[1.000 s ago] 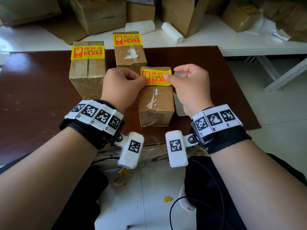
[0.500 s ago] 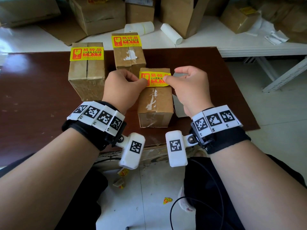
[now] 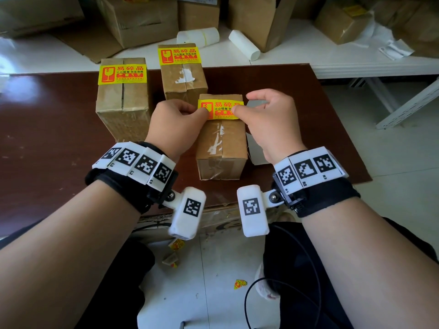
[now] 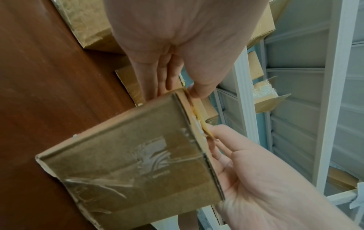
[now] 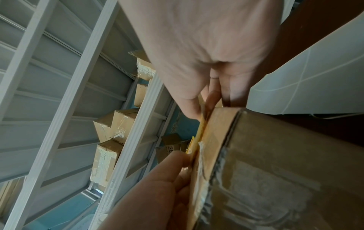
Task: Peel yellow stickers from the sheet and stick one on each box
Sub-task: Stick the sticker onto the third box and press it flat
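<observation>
Pinching a yellow sticker (image 3: 219, 109) over the nearest box (image 3: 221, 148), left hand (image 3: 174, 125) and right hand (image 3: 273, 119) stand before two labelled boxes (image 3: 122, 98).

Dark brown tabletop (image 3: 47, 129) w/ white tabletop (image 3: 356, 60) behind it, cardboard cartons (image 3: 140, 17) & paper rolls (image 3: 244, 45) on top. White tiled floor (image 3: 392, 143). White metal shelving (image 4: 327, 77), daylight glare at left.

Around our brown table (image 3: 59, 143)
We see two white rolls (image 3: 198, 37) on the white shelf (image 3: 356, 58) behind it, big cartons (image 3: 137, 20) stacked there, paper scraps (image 3: 240, 284) and a black cable (image 3: 306, 269) on the floor
</observation>
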